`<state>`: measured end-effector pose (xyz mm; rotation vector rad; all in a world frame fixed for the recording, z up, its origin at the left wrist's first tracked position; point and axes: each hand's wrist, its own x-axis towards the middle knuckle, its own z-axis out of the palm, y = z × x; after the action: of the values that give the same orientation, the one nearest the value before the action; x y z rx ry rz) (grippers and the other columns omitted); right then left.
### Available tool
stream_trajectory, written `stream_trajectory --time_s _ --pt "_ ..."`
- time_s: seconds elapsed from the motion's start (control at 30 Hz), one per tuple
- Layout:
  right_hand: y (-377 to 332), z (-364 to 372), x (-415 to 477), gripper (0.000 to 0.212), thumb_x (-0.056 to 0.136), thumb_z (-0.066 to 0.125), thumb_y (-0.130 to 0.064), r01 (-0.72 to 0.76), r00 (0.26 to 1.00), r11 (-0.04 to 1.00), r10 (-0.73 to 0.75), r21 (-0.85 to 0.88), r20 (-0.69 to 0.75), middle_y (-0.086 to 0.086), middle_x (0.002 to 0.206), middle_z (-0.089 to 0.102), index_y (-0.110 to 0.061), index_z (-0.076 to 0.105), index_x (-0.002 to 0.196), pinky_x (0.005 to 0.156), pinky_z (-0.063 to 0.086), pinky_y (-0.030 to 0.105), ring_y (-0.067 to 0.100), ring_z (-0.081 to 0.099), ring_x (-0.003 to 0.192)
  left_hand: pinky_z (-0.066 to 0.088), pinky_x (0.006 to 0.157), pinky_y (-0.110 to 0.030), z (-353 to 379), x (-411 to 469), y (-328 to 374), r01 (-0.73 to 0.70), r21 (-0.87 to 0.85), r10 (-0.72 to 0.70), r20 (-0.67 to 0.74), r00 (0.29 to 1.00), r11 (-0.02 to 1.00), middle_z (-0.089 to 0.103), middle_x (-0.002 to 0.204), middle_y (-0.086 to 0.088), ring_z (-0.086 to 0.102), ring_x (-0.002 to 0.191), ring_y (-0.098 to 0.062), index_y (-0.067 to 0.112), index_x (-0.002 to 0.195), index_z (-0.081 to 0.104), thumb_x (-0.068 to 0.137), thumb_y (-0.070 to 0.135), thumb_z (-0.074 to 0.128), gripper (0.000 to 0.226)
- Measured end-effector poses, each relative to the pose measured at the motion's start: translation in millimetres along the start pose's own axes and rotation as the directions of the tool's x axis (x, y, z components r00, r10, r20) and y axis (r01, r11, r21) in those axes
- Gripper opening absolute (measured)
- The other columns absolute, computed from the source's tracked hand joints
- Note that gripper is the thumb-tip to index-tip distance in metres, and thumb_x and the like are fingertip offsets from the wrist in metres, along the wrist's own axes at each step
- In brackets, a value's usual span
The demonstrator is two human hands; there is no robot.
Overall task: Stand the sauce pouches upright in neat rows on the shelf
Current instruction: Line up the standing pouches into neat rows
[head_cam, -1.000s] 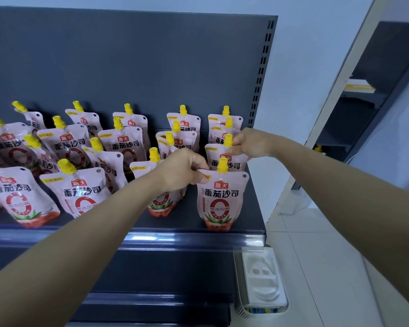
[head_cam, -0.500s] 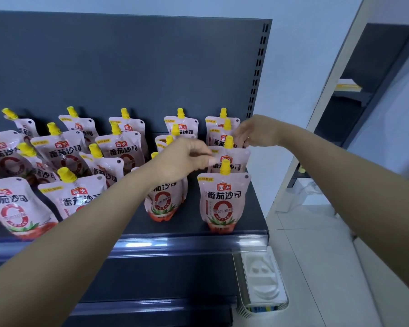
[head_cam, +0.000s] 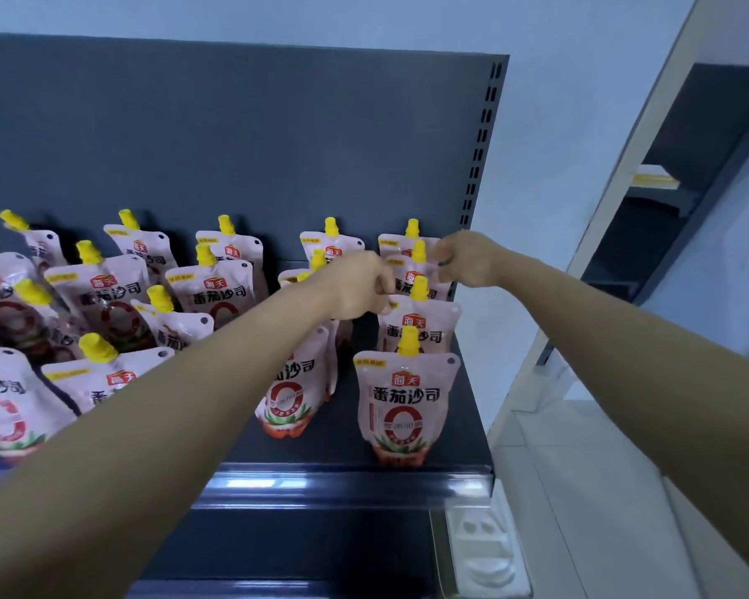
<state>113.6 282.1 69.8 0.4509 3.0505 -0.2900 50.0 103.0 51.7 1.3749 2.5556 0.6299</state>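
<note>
Where both hands meet, far back in the right-hand column of pouches, blur makes the grip hard to read. The right hand (head_cam: 468,259) has its fingers curled at the top right corner of the third pouch (head_cam: 407,277). The left hand (head_cam: 357,287) is bunched in a loose fist against that pouch's left edge. Whether either one actually pinches the foil I cannot tell.

That pouch stands upright between the two hands, right of centre in the frame. Its lower half is hidden behind the second pouch (head_cam: 416,332), which is itself partly covered by the front pouch (head_cam: 407,404). Behind it, only the yellow cap and top edge of the rear pouch (head_cam: 396,243) peek out, just left of the right hand's knuckles. All four stand one behind the other along the right end of the dark shelf (head_cam: 465,430).

The left forearm crosses the next column over. It covers the cap and upper left of the neighbouring front pouch (head_cam: 288,404) and most of those behind it. Further left, more pouches (head_cam: 104,296) lean at mixed angles, and the ones at the left edge of the frame are cut off. A slotted grey back panel (head_cam: 234,144) rises behind everything. Low at the right, below the shelf lip, sits a white moulded plastic piece (head_cam: 481,551); what it is I can't make out.
</note>
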Motion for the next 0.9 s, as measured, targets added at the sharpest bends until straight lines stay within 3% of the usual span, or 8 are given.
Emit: stream_trajectory --time_s 0.07,0.17,0.23,0.37,0.57,0.67,0.8,0.9 --pt "1 3 8 0.038 0.09 0.055 -0.012 0.042 0.998 0.997 -0.039 -0.063 0.039 0.005 0.066 0.038 -0.011 0.035 0.057 0.057 0.027 0.03 0.023 0.041 0.075 0.042 0.061 -0.022 3 4 -1 0.003 0.014 -0.003 0.002 1.0 1.0 0.063 0.076 0.002 0.06 0.08 -0.019 0.006 0.085 0.069 0.08 0.014 0.069 0.009" --pt "4 7 19 0.045 0.093 0.055 -0.018 0.079 0.994 0.991 -0.071 -0.104 0.079 0.001 0.06 0.031 -0.014 0.033 0.054 0.051 0.024 0.026 0.02 0.036 0.063 0.045 0.068 -0.026 6 8 -2 0.042 0.001 -0.042 -0.014 0.999 0.999 0.069 0.083 -0.009 0.062 0.081 -0.023 0.0 0.086 0.07 0.081 0.011 0.067 0.012" --pt "4 6 25 0.048 0.095 0.054 -0.02 0.096 0.992 0.988 -0.085 -0.121 0.09 0.001 0.059 0.03 -0.013 0.032 0.053 0.05 0.022 0.024 0.015 0.03 0.055 0.045 0.067 -0.023 5 9 -5 0.067 -0.009 -0.067 -0.014 0.998 0.998 0.066 0.076 -0.004 0.06 0.074 -0.018 0.001 0.085 0.071 0.081 0.01 0.068 0.011" --pt "7 3 35 0.047 0.093 0.056 -0.018 0.145 0.982 0.985 -0.132 -0.09 0.137 0.002 0.059 0.029 -0.011 0.034 0.052 0.052 0.025 0.027 0.019 0.033 0.06 0.039 0.051 -0.005 1 6 -3 0.097 -0.028 -0.098 -0.022 0.995 0.995 0.058 0.066 0.01 0.052 0.062 -0.003 0.005 0.082 0.072 0.079 0.01 0.069 0.006" --pt "10 -2 28 0.049 0.088 0.064 -0.013 0.106 0.983 0.991 -0.116 0.077 0.144 0.001 0.055 0.027 -0.013 0.033 0.049 0.052 0.027 0.027 0.016 0.029 0.052 0.041 0.058 -0.013 -3 -1 0 0.061 -0.031 -0.062 -0.017 0.998 0.998 0.062 0.073 0.002 0.055 0.069 -0.011 0.006 0.083 0.072 0.079 0.009 0.069 0.006" --pt "9 0 30 0.047 0.088 0.064 -0.015 0.089 0.981 0.991 -0.104 0.096 0.162 0.002 0.057 0.028 -0.012 0.037 0.05 0.064 0.035 0.028 0.019 0.034 0.06 0.042 0.059 -0.013 -4 -2 0 0.065 -0.031 -0.066 -0.014 0.998 0.997 0.061 0.07 0.005 0.055 0.068 -0.01 0.006 0.084 0.072 0.079 0.01 0.069 0.007" --pt "6 5 31 0.05 0.088 0.063 -0.013 0.093 0.982 0.986 -0.114 0.139 0.15 0.002 0.056 0.025 -0.014 0.033 0.048 0.057 0.029 0.027 0.018 0.029 0.054 0.04 0.056 -0.015 -2 -3 -4 0.075 -0.034 -0.075 -0.007 0.997 0.997 0.057 0.064 0.012 0.053 0.062 -0.004 0.007 0.082 0.072 0.079 0.01 0.07 0.005" --pt "3 9 31 0.048 0.089 0.062 -0.013 0.097 0.981 0.986 -0.118 0.139 0.152 0.002 0.057 0.025 -0.013 0.035 0.05 0.059 0.029 0.027 0.017 0.028 0.054 0.038 0.056 -0.014 1 -2 -7 0.075 -0.029 -0.075 -0.006 0.997 0.997 0.059 0.068 0.008 0.052 0.061 -0.002 0.007 0.083 0.071 0.08 0.01 0.069 0.005"
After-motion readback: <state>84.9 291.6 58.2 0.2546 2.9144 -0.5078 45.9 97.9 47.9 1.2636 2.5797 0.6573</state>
